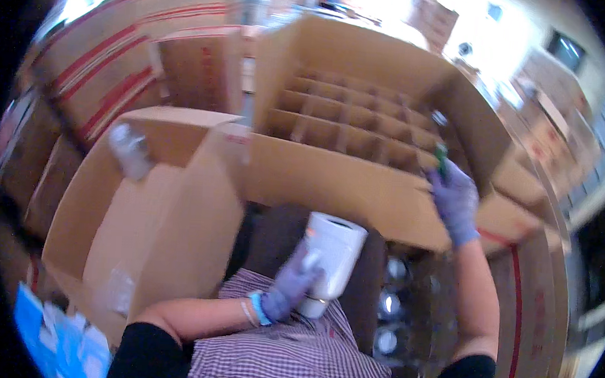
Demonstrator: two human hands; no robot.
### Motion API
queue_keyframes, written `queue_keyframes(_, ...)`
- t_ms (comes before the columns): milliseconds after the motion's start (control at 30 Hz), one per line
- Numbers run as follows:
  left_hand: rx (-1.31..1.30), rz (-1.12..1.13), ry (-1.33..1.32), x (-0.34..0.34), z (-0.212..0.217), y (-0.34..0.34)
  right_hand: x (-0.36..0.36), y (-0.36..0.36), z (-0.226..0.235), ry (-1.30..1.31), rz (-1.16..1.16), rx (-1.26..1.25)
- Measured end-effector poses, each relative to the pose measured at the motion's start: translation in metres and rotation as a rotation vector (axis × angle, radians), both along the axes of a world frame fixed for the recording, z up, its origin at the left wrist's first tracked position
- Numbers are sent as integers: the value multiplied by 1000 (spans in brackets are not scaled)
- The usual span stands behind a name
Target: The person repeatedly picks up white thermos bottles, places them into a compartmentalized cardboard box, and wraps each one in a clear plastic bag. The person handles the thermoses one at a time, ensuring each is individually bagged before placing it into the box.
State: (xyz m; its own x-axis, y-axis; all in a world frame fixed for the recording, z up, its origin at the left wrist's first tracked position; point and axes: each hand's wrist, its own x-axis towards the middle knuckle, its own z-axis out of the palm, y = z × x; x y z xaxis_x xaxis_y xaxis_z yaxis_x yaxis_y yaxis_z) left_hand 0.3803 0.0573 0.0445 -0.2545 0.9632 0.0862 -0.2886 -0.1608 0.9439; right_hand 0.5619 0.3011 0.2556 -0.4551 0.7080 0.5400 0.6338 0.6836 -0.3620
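My left hand (pixel 290 285), in a purple glove, grips a white roll-shaped object (pixel 333 257) close to my chest, its open end facing up. My right hand (pixel 454 198), also gloved, reaches to the near right corner of a large open cardboard box (pixel 331 180) and holds a small dark green thing (pixel 442 156) at the rim. Inside the box a cardboard divider grid (pixel 351 123) forms several empty cells.
An open empty carton (pixel 155 215) stands at my left, a clear bottle (pixel 130 149) lying on its flap. Several glass jar tops (pixel 389 305) show in a box below my right arm. Stacked red-taped cartons (pixel 116 60) fill the back left; blue packaging (pixel 58 333) lies lower left.
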Motion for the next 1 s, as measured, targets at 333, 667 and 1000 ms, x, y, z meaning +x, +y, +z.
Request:
queue_keyframes(333, 7, 500, 1002, -240, 33, 18, 97, 175, -64, -512, -370, -16)
queue_keyframes(667, -550, 1091, 1102, -702, -44, -91, 47, 109, -38, -148, -185, 303)
queue_keyframes(1000, -503, -212, 868, -419, 133, -5, 55, 72, -18, -50, -140, 251)
